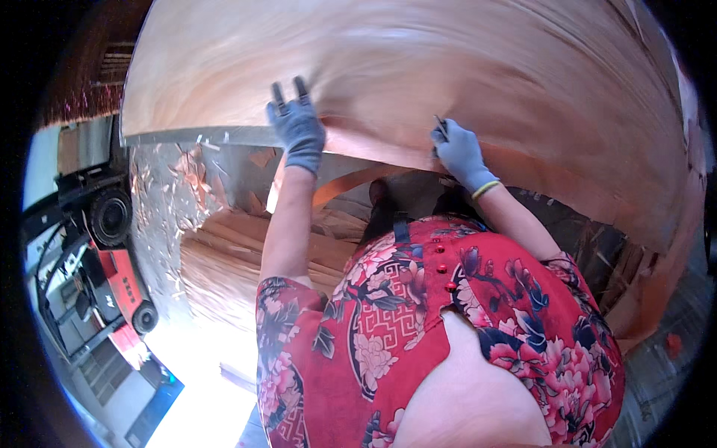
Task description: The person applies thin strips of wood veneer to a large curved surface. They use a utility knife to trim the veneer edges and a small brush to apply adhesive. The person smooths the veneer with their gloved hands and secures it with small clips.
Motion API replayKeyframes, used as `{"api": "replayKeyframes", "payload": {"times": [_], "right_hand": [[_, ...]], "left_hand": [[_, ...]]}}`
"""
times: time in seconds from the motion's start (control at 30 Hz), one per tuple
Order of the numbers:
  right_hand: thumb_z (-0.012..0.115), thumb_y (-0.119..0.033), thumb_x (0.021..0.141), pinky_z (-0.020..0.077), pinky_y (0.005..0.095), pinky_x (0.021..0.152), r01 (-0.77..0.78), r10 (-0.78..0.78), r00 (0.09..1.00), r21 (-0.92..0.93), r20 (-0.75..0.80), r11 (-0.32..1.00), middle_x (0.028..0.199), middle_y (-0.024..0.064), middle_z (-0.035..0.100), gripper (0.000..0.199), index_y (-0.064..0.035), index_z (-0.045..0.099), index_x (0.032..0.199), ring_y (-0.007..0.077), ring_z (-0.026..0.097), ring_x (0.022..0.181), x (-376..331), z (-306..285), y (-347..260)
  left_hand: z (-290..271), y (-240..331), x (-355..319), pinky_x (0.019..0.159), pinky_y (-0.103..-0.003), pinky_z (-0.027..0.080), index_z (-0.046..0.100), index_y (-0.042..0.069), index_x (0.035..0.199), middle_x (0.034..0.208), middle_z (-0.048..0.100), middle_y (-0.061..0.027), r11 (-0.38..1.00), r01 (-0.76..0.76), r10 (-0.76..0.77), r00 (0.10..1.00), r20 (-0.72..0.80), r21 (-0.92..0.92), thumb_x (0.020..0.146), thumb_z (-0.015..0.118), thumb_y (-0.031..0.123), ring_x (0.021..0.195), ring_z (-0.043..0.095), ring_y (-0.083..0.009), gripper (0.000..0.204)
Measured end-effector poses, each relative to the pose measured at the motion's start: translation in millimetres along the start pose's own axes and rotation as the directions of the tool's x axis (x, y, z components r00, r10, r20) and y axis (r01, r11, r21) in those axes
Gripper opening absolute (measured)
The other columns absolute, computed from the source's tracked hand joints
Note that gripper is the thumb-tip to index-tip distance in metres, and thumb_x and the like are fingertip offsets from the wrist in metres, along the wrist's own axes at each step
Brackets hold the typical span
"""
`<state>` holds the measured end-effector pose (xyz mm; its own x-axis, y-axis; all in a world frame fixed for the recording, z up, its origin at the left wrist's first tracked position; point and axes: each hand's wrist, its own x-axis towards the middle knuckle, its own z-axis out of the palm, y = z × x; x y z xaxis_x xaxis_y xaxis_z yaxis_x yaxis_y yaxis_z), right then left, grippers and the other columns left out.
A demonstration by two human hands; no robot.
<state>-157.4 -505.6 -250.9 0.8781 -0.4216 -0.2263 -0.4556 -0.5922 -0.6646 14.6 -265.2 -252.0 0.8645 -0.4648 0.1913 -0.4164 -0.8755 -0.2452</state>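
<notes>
Head view, left hand [297, 128] flat on veneer sheet [418, 82]

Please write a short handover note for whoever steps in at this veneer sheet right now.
Left hand, gloved, lies flat on the near edge of the large wood veneer sheet, fingers spread.
Right hand, gloved, grips a small dark tool at the same edge.
The sheet lies over the work surface; veneer scraps litter the floor below, and a red forklift stands to the left.
Done and left: cannot tell from this view; the tool is on the edge.
</notes>
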Motion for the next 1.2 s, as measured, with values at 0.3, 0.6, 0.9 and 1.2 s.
{"api": "replayKeyframes", "payload": {"times": [0.3,0.6,0.9,1.2], "right_hand": [[0.071,-0.034,0.071,0.046,0.0415,0.06,-0.028,0.012,0.995,-0.164,-0.094,0.986,0.07,0.0177,0.061,0.038,-0.0013,0.053,0.077,0.0361,0.06,0.068,0.2,4.6,-21.0],[0.072,-0.027,0.073,0.0452,0.0372,0.057,0.016,-0.026,0.998,-0.158,-0.064,0.987,0.064,0.0148,0.059,0.032,-0.0011,0.053,0.076,0.0288,0.059,0.06,1.2,11.7,-35.4],[0.072,-0.021,0.071,0.0451,0.036,0.057,0.0,-0.004,1.0,-0.125,-0.028,0.992,0.064,0.0143,0.058,0.029,0.0005,0.052,0.076,0.0245,0.057,0.058,5.2,16.4,-39.9],[0.073,-0.017,0.07,0.0433,0.0344,0.054,0.012,-0.015,0.995,-0.031,-0.096,0.999,0.06,0.0129,0.055,0.027,-0.0003,0.052,0.073,0.0207,0.05,0.052,2.4,16.7,-39.2]], "left_hand": [[-79.0,-18.0,-75.1,0.085,-0.046,0.037,0.04,0.005,0.125,0.101,0.054,-0.0106,0.816,-0.303,0.031,0.874,-0.486,-0.492,0.075,0.059,0.024,0.125,0.032,-0.0372,0.056],[117.0,-38.6,-202.9,0.081,-0.048,0.041,0.05,0.005,0.115,0.107,0.054,-0.0109,-0.968,0.224,0.209,0.456,0.865,0.115,0.079,0.05,0.043,0.103,0.052,-0.0319,0.053],[143.8,-164.9,-155.0,0.075,-0.038,0.048,0.059,0.009,0.104,0.095,0.063,-0.005,-0.862,-0.464,-0.428,0.452,0.782,-0.204,0.085,0.054,0.037,0.082,0.06,-0.0202,0.034],[-50.0,-267.8,-28.3,0.082,-0.028,0.045,0.058,-0.001,0.105,0.099,0.061,-0.006,-0.361,-0.294,-0.609,0.793,-0.015,-0.885,0.076,0.062,-0.002,0.09,0.058,-0.0167,0.029]]}}
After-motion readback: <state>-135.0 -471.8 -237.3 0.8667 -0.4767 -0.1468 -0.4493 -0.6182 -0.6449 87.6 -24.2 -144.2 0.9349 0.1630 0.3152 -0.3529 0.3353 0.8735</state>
